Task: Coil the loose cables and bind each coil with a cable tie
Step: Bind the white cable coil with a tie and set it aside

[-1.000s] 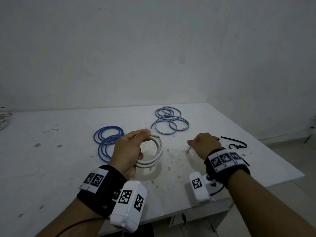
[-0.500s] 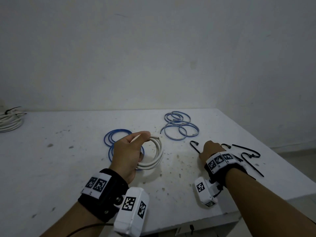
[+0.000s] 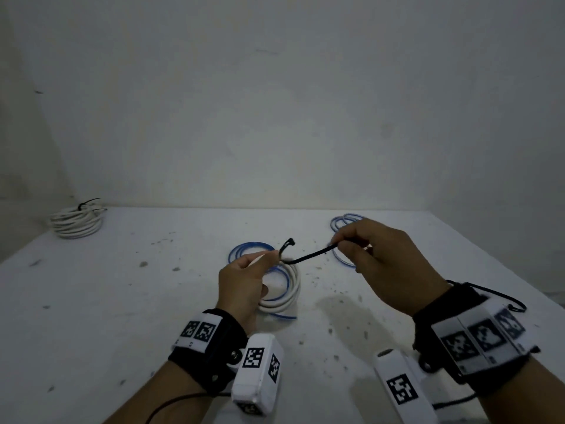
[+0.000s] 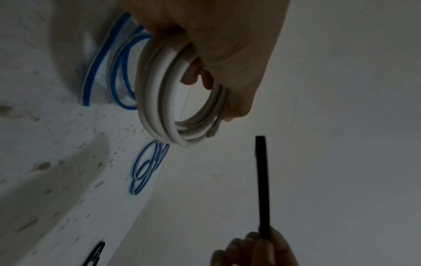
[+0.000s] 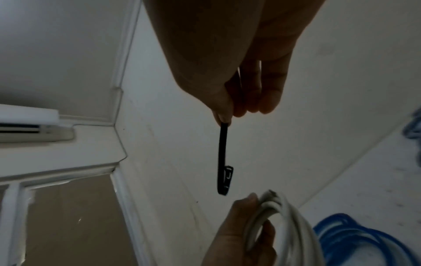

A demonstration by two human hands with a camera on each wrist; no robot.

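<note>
My left hand [image 3: 244, 280] grips a white cable coil [image 3: 287, 296] held upright above the table; its turns show clearly in the left wrist view [image 4: 164, 108]. My right hand [image 3: 379, 255] pinches one end of a black cable tie [image 3: 308, 256], whose hooked head end [image 3: 289, 242] reaches over the top of the coil by my left fingertips. In the right wrist view the black cable tie [image 5: 223, 158] hangs from my fingertips [image 5: 224, 115] just above the white cable coil [image 5: 284, 225].
A blue cable coil [image 3: 244, 252] lies on the white table [image 3: 122, 301] behind my left hand, another blue coil [image 3: 342, 223] behind my right hand. A tied white coil [image 3: 76, 223] sits at the far left against the wall. The table's right edge is near.
My right hand has picked a black tie up from the table at the right and brought it left to the white coil. The left hand keeps holding the coil. The view has shifted left.
</note>
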